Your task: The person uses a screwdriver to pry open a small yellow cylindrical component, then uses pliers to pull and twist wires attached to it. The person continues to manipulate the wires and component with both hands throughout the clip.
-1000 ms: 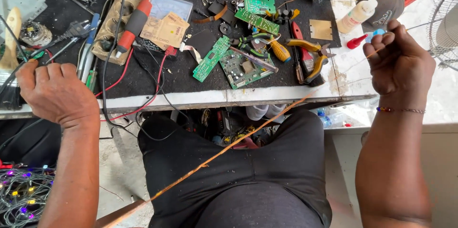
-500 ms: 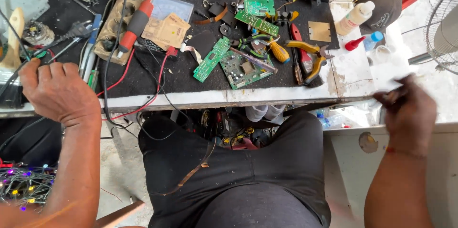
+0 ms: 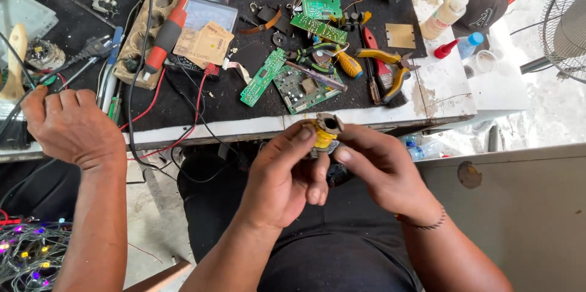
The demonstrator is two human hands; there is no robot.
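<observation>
both hands have come together: left hand [image 3: 287, 176] and right hand [image 3: 375, 170] now pinch what looks like a yellow-wound coil [image 3: 323, 133] over the lap.

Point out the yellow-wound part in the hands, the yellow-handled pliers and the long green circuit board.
yellow-wound part [image 3: 322, 135], head view, on its yellow winding.
yellow-handled pliers [image 3: 377, 55], head view, on the upper handle.
long green circuit board [image 3: 264, 76], head view, on its middle.

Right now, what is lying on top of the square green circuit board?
A dark tool shaft lies slantwise across the board. Whatever is beneath the board is covered.
</observation>
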